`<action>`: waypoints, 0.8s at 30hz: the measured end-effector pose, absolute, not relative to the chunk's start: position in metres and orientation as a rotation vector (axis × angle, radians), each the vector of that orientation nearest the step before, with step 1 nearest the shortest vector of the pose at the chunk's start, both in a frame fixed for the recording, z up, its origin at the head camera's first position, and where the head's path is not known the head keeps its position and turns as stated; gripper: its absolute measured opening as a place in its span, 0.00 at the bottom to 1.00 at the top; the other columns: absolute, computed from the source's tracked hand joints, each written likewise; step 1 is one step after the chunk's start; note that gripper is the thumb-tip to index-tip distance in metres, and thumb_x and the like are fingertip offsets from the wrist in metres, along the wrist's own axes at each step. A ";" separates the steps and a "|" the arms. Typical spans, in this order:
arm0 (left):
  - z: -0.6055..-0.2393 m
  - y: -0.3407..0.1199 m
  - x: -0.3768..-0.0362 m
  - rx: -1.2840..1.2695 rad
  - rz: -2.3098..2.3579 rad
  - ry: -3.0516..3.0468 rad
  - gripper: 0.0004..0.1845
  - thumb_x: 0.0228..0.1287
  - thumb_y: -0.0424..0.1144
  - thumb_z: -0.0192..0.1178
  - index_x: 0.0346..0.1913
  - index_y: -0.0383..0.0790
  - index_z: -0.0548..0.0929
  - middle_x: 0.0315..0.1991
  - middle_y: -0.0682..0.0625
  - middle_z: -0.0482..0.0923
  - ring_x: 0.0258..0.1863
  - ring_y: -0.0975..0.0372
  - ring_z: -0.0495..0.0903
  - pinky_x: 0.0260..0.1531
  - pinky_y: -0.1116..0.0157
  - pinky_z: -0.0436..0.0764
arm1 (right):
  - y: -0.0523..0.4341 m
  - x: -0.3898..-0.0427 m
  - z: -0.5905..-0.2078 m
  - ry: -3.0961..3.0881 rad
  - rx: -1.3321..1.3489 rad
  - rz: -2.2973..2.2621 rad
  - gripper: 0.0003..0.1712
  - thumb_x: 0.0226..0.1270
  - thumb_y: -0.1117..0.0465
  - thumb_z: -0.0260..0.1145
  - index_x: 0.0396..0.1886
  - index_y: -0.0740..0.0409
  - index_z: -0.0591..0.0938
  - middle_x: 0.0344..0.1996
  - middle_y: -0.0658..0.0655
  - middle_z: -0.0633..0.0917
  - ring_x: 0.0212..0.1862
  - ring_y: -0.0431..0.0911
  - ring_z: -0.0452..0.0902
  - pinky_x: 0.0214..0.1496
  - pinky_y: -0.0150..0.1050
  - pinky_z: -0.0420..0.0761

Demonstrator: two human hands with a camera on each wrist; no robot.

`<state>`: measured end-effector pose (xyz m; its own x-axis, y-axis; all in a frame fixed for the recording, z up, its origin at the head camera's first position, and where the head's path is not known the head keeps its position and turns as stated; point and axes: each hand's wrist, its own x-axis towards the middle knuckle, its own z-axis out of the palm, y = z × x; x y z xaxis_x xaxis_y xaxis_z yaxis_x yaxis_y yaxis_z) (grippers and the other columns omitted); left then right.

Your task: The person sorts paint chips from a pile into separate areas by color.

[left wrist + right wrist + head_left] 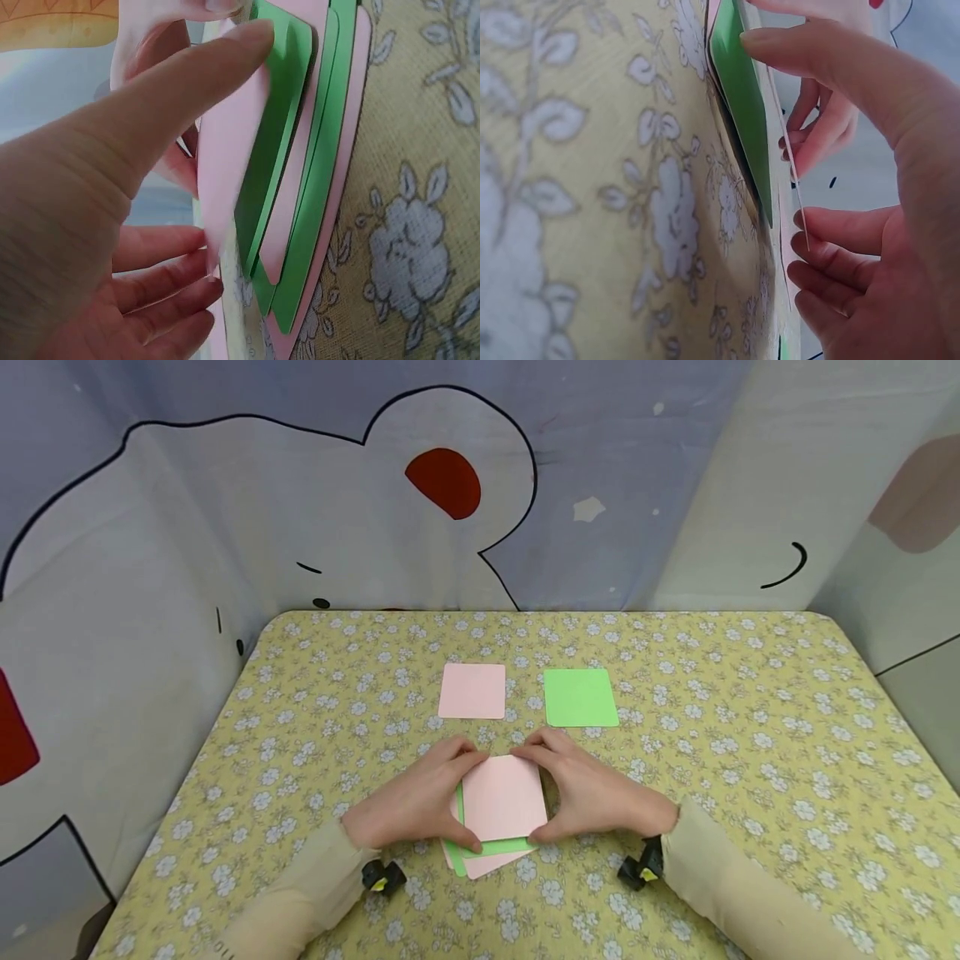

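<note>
A: Which step is going on here?

B: It looks like sorting. Both hands are squaring up a mixed stack of cards (495, 827) on the desk (750, 760), and the top pink card (504, 797) is coming away from the pile.

A: How is each grip sitting?

B: The left hand (420, 797) is pinching the pink card's left edge, thumb at the near corner. The right hand (592, 793) is clasping the right edge, fingers curled round it. In the wrist views the card is lifting clear of the green cards (281, 172) beneath.

A: What does the next move call for?

B: Probably carrying it forward. A lone pink card (472, 691) and a lone green card (580, 697) are lying just beyond the hands, so the colours need matching without dragging the stack.
</note>
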<state>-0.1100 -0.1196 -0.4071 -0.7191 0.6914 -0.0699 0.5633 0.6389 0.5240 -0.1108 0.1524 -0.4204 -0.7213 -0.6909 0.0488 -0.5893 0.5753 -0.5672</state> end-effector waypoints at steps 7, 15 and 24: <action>-0.408 -0.118 -0.112 1.032 0.720 2.635 0.60 0.37 0.61 0.84 0.74 0.37 0.69 0.62 0.50 0.65 0.55 0.61 0.67 0.53 0.62 0.78 | 0.154 -0.115 -0.420 2.643 -1.051 -0.882 0.59 0.40 0.40 0.85 0.71 0.58 0.73 0.60 0.47 0.68 0.58 0.40 0.65 0.58 0.40 0.77; -0.407 -0.116 -0.118 1.018 0.709 2.658 0.60 0.39 0.57 0.84 0.74 0.35 0.68 0.64 0.49 0.64 0.57 0.60 0.67 0.54 0.62 0.77 | 0.155 -0.118 -0.419 2.652 -1.037 -0.909 0.60 0.42 0.42 0.86 0.73 0.61 0.70 0.63 0.50 0.68 0.60 0.43 0.66 0.59 0.44 0.78; -0.405 -0.116 -0.124 1.008 0.744 2.648 0.58 0.40 0.53 0.85 0.74 0.35 0.68 0.63 0.48 0.64 0.55 0.61 0.68 0.53 0.63 0.78 | 0.154 -0.124 -0.420 2.669 -1.051 -0.924 0.60 0.43 0.42 0.85 0.73 0.62 0.70 0.64 0.52 0.68 0.61 0.44 0.65 0.58 0.45 0.77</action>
<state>-0.1241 -0.1164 -0.4048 -0.7434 0.6687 -0.0175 0.5617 0.6382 0.5265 -0.1240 0.1542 -0.4200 -0.7495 -0.6543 0.1004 -0.5763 0.5703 -0.5853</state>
